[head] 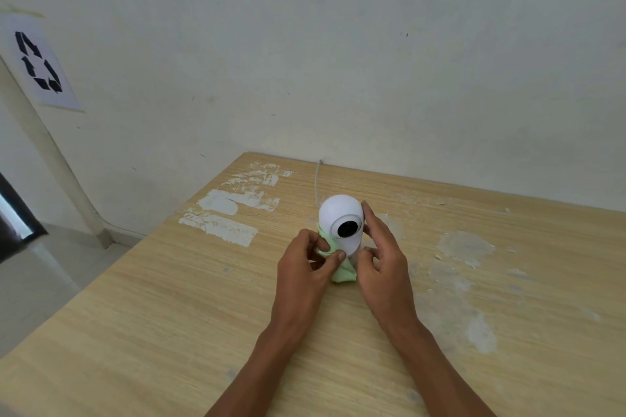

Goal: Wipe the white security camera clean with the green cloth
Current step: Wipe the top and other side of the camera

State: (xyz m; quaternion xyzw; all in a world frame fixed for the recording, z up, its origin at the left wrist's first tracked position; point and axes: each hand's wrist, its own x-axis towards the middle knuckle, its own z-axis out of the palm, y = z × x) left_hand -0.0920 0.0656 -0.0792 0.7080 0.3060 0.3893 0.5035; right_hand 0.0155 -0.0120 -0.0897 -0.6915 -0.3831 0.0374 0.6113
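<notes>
the white egg-shaped plastic security camera (pixel 338 213) stands upright on the pale wooden table (pixel 169 315). the left hand (pixel 301 267) pinches the crumpled green cloth (pixel 343 276) against its lower side, while the right hand (pixel 382 261) clasps the opposite side, likely steadying it against the rubbing.

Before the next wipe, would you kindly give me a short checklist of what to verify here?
1. Cloth in grip: left hand pinches the green cloth. Ok.
2. Cloth contact: it lies against the lower left side of the camera. Ok.
3. Camera steadied: right hand holds its right side. Ok.
4. Camera upright on the table. Ok.
5. Lens clean: cannot tell.
6. Cable behind has slack: cannot tell.
</notes>
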